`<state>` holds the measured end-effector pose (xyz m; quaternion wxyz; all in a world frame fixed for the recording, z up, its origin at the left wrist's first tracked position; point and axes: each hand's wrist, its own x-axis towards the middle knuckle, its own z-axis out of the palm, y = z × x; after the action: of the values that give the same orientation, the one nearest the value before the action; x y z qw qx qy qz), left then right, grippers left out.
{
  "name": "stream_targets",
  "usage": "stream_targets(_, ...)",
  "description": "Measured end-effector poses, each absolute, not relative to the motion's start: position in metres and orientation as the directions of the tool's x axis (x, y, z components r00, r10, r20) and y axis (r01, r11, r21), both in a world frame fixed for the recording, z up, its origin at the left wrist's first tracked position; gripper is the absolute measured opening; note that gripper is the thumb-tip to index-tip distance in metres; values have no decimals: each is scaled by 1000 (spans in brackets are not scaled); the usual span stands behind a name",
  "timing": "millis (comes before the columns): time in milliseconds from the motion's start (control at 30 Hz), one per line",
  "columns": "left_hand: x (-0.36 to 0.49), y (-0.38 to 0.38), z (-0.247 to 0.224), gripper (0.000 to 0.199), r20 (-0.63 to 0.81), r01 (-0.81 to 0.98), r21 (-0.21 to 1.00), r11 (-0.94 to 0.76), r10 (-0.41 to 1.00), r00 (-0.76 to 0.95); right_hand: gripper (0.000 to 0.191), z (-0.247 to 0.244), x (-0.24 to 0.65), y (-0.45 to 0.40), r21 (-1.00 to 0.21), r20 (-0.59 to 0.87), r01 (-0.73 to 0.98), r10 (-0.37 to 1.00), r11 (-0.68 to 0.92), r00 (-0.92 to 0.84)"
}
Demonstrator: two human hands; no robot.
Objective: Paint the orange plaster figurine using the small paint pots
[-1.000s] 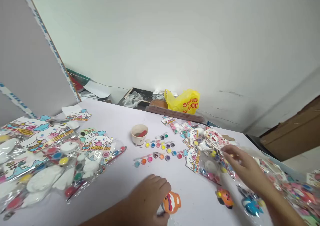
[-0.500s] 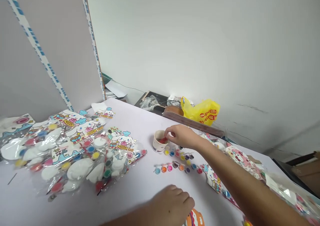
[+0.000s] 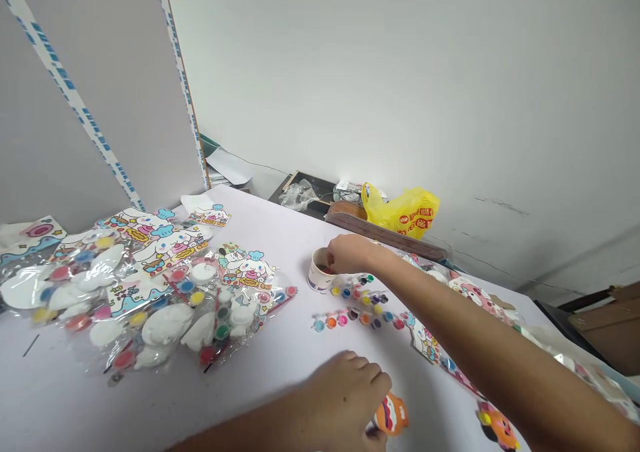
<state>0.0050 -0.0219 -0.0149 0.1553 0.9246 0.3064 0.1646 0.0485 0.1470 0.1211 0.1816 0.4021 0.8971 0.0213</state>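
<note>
Head camera view: we find both bare hands at work over a white counter (image 3: 270, 224). We record the left hand (image 3: 350, 395) low at the near edge, its fingers curled and pinching an orange painted piece (image 3: 393, 413) with red and white markings; the piece projects to the right of the knuckles. We note the right hand (image 3: 347, 253) at the paper cup (image 3: 317, 279), fingers bent down over the rim and into the mouth. Their tips are hidden inside, so we cannot tell whether they are pressed together or pinching anything. The cup stands upright on the counter.

Just beside the cup, we observe two strips of small paint pots (image 3: 343, 320) in mixed colours, the right forearm passing close by. To the left, we see a heap of clear packets (image 3: 167, 322) containing white shapes, paint pots and printed cards. Near the right forearm, we note an orange and yellow figure (image 3: 500, 427) on the counter. Beyond the far edge, we record a yellow plastic bag (image 3: 405, 213) with red print.
</note>
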Motion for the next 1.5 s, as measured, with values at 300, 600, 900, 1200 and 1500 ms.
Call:
stream_targets(300, 5, -23, -14, 26, 231, 518, 383, -765, 623, 747, 22, 122, 53, 146, 202, -284, 734, 756, 648, -589)
stream_targets(600, 5, -24, -14, 27, 243, 516, 378, -769, 620, 746, 27, 128, 62, 147, 125, -208, 764, 770, 633, -604)
stream_targets(900, 5, -23, -17, 27, 278, 514, 345, -786, 608, 743, 36, 132, 73, 147, 33, -139, 798, 793, 602, -593)
stream_targets(1200, 5, -23, -16, 26, 284, 510, 347, -787, 607, 742, 19, 147, 84, 143, -158, -124, 793, 784, 589, -608)
stream_targets(1500, 5, -22, -18, 26, 264, 508, 356, -785, 605, 751, 34, 147, 83, 134, -110, -95, 839, 835, 533, -542)
